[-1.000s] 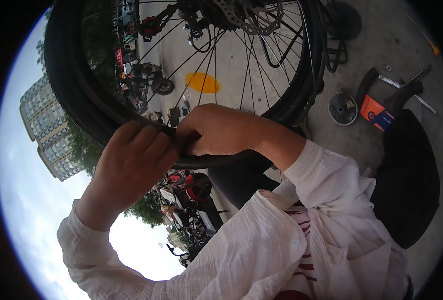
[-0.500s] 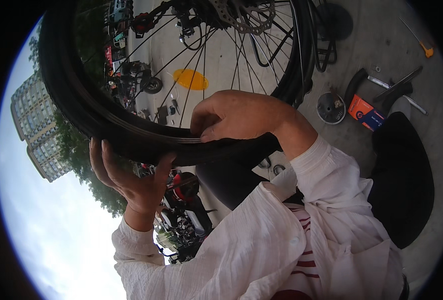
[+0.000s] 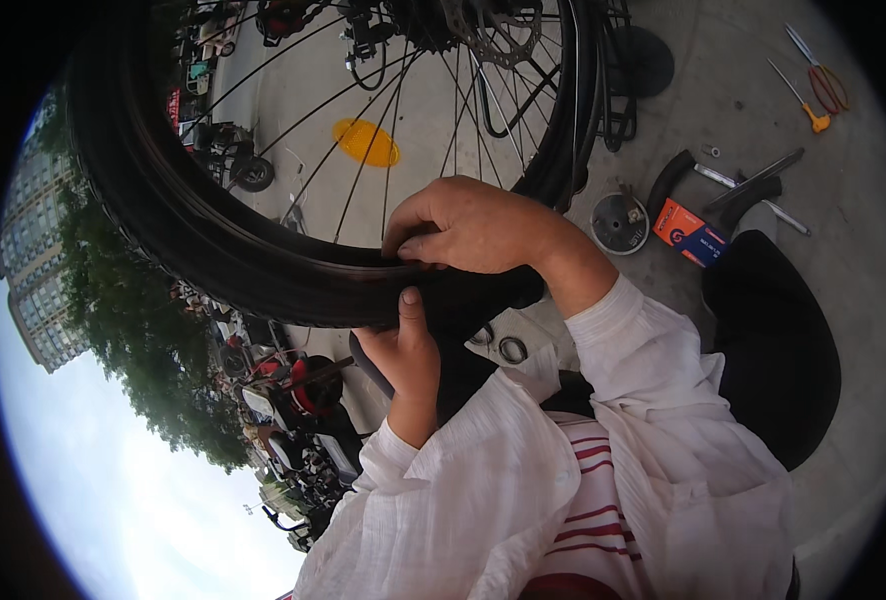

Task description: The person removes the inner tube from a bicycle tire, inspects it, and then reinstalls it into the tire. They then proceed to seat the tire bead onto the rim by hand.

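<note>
A black bicycle tyre [image 3: 213, 262] with a knobbly tread curves across the upper left, around a spoked wheel. My right hand [image 3: 473, 225] is closed at the tyre's inner edge, thumb and curled fingers pressed together beside the rim; its fingertips are partly hidden. My left hand [image 3: 408, 360] grips the tyre from below, a little nearer to me. Its thumb lies up against the sidewall, and the other fingers are hidden beneath. Above my hands are the wheel's spokes and a metal brake disc [image 3: 508, 45]. A yellow oval reflector [image 3: 367, 143] shows behind the spokes.
On the ground at right lie an orange-handled screwdriver [image 3: 816, 120], red-handled scissors or pliers [image 3: 828, 88], a red and blue box [image 3: 688, 232], and a round metal disc [image 3: 619, 222]. A black ring [image 3: 512, 349] lies below the tyre. Parked motorbikes [image 3: 308, 385] stand at left.
My left hand has moved right along the tyre, close to my right hand, and now wraps it from below. My right hand stays at the rim. The view has shifted.
</note>
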`<state>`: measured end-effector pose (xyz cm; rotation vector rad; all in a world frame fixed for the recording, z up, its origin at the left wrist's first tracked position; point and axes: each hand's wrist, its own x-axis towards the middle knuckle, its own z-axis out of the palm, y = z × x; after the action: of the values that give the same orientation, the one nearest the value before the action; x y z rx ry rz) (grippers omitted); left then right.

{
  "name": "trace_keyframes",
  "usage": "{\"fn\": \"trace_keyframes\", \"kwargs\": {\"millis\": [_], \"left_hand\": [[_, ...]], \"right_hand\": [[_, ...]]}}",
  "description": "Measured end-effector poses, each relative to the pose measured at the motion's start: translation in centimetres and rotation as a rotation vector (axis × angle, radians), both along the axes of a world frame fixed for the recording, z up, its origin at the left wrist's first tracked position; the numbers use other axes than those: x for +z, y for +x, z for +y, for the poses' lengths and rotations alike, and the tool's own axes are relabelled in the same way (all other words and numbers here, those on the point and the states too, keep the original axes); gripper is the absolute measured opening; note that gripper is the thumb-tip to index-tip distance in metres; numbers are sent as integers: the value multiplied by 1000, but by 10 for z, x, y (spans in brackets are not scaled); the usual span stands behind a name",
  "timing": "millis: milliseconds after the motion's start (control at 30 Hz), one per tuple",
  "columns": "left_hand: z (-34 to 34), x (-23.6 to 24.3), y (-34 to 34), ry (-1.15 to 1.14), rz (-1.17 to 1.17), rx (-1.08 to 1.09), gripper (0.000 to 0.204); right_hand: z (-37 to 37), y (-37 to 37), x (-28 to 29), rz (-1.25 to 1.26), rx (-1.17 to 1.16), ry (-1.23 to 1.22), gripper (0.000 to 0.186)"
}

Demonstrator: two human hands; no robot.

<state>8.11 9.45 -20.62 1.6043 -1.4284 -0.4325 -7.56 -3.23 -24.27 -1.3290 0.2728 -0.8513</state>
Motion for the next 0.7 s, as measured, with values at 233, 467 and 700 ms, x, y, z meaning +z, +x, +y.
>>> {"fn": "trace_keyframes", "kwargs": {"millis": [233, 467, 700], "left_hand": [[1, -7, 20, -21, 59, -28, 41], [5, -2, 2, -20, 92, 65, 45], [-1, -6, 3, -88, 161, -80, 45]], "right_hand": [[9, 5, 12, -203, 136, -69, 27], [4, -8, 13, -206, 49, -36, 29], [17, 4, 30, -316, 104, 67, 32]]}}
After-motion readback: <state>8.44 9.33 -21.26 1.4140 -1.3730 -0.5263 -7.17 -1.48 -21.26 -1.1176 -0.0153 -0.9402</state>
